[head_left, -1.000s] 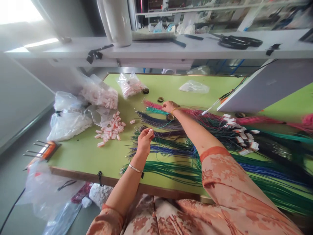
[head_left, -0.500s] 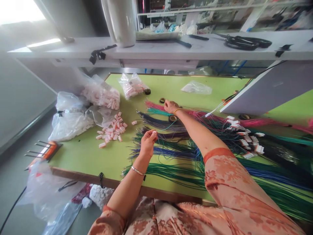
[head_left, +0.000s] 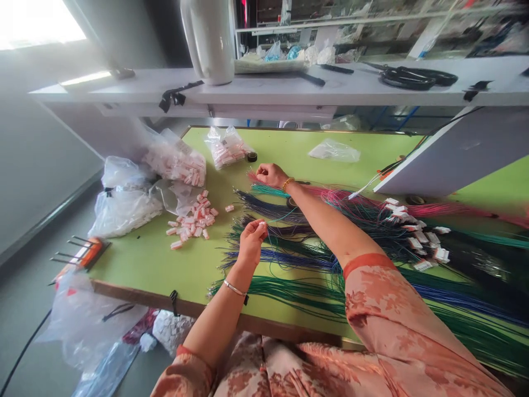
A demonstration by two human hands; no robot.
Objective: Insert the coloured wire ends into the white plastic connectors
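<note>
Between the fingertips of my left hand (head_left: 253, 241) is a small white connector (head_left: 262, 223), with thin wires (head_left: 285, 216) trailing from it to the right. Further back, my right hand (head_left: 271, 175) has its fingers curled at the tips of the pink wires (head_left: 253, 176); what they pinch, if anything, is hidden. Below them lie teal wires (head_left: 268, 190), then dark wires (head_left: 256, 203), blue wires (head_left: 281, 256) and green wires (head_left: 264, 284) in bundles. Left of my left hand is a loose pile of pink-and-white connectors (head_left: 196, 218).
Bags of connectors (head_left: 177, 162) and a white plastic bag (head_left: 124, 207) sit at the left. Wired connectors (head_left: 419, 234) are heaped at the right. A shelf (head_left: 264, 98) with a white jug (head_left: 210, 44) and scissors (head_left: 417, 76) crosses the back. An orange pronged holder (head_left: 88, 253) stands at the left corner.
My right hand has moved left along the pink wires to their tips, over the tape roll there. My left hand keeps its pinch on the connector. The view has shifted slightly.
</note>
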